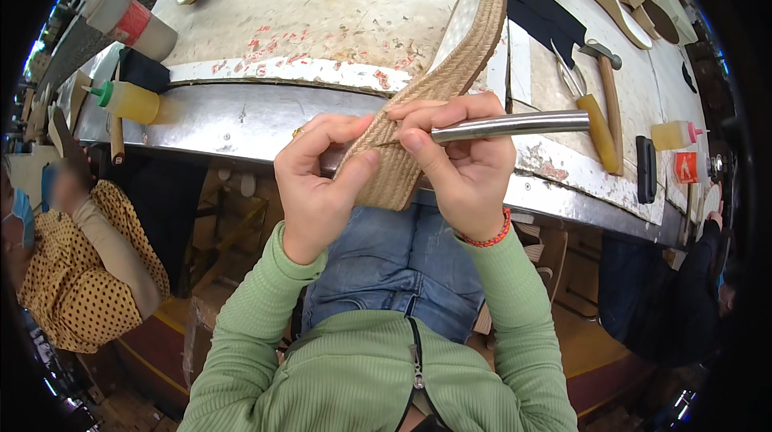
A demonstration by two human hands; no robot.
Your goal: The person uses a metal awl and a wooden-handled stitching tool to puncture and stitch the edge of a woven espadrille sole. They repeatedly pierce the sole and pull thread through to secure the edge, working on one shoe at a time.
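A wedge shoe sole [450, 78] wrapped in braided tan jute, with a pale insole on top, stands tilted in front of me, its toe leaning over the workbench. My left hand [318, 178] pinches the edge of its thick heel end between thumb and fingers. In my right hand [470, 166] is a tool with a steel tube handle [523, 124], held between thumb and fingers. A thin dark tip from it points at the braid close to my left thumb; whether it enters the braid I cannot tell. My right fingertips also touch the jute.
On the metal-edged workbench [241, 114] lie a hammer [609, 98], scissors [593, 118] and a dark cloth [535, 10]. Glue bottles, one green-tipped [129, 102] and one pink-tipped [674, 136], flank me. More soles [611, 6] lie far right. Another person [88, 271] sits at left.
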